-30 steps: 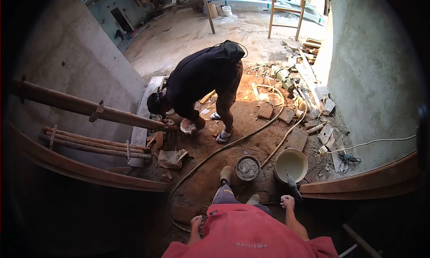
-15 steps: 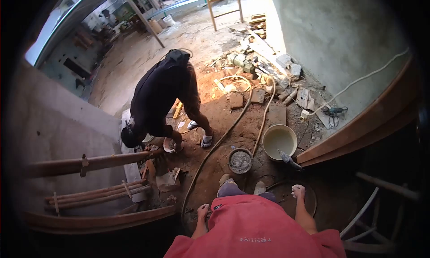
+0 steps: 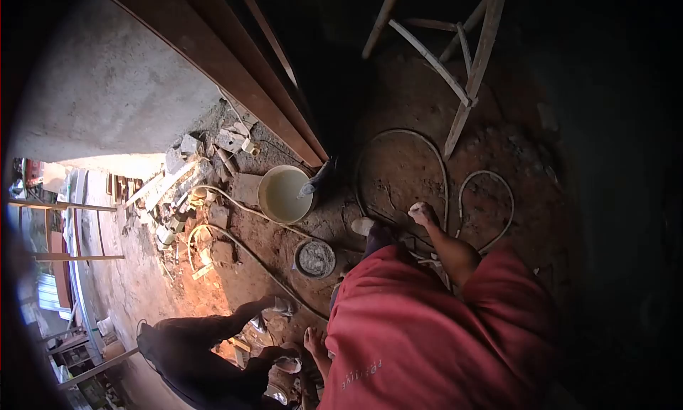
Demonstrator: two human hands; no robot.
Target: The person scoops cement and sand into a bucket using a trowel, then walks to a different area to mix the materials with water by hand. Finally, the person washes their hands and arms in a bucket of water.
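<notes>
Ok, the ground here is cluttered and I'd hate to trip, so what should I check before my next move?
1. Right hand free: cannot tell; it is a closed fist above the hoses.
2. Left hand free: cannot tell; too small beside the shirt.
3. Hoses out of the way: not ok; they loop on the dirt by the foot.
4. Bucket steady: ok; upright, with a drill leaning on its rim.
5. Other person clear: not ok; bent over close beside the left hand.

The clenched right hand [image 3: 425, 213] hangs near a looped hose [image 3: 402, 131].
</notes>
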